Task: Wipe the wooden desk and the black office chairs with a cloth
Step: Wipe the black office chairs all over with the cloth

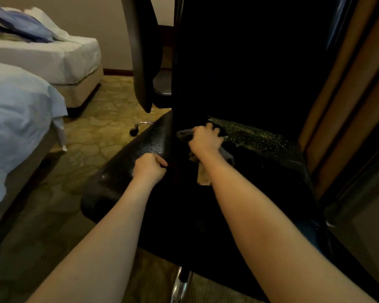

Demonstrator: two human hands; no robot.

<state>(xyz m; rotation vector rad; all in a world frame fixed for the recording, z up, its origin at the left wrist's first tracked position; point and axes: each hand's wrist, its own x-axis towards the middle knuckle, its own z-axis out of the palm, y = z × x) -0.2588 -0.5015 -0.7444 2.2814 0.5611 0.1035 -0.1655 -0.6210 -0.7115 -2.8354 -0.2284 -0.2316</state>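
My right hand (206,138) bunches the limp grey cloth (227,157) on the black padded office chair (260,182); left hand (150,169) grips its stiff armrest (123,167), steadying, I judge.

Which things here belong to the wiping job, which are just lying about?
Job: black padded office chair, crumpled grey cloth under right hand, left hand gripping chair's side.
Lying about: near white bed, far white bed, blue fabric bundle on it.

Black office chair (260,189) has a dark shiny seat, all speckled toward the back right corner, and a crumpled grey cloth (227,156) lies mid-seat near its back edge.
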